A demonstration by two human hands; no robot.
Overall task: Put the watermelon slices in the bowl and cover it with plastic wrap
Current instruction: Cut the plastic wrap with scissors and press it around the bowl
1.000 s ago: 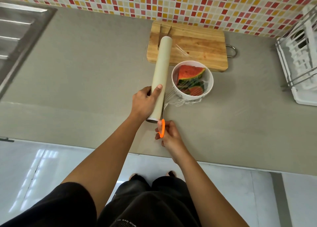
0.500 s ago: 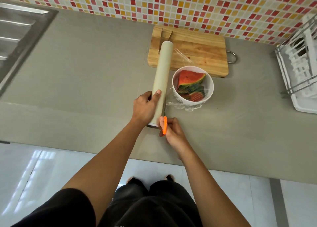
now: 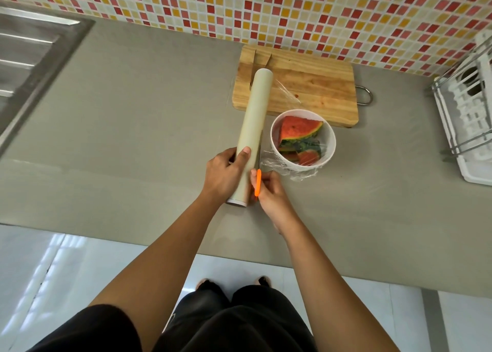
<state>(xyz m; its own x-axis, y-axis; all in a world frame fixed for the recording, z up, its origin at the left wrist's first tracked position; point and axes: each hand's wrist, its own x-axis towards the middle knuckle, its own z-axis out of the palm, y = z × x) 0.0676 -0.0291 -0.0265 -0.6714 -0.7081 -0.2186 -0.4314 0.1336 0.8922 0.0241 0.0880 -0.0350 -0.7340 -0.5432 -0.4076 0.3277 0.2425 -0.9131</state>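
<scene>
Grey countertop [image 3: 138,138], mosaic-tiled wall [image 3: 319,11], white bowl [image 3: 329,141]

watermelon slices [image 3: 299,129] in white bowl [image 3: 329,138] | plastic wrap [image 3: 274,162] seemingly over it | roll [image 3: 254,128] lying just beside

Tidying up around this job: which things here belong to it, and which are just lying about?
In use: plastic wrap roll, gripped by the left hand; orange-handled cutter, in the right hand; bowl; watermelon slices.
Lying about: cutting board; dish rack; sink.
</scene>
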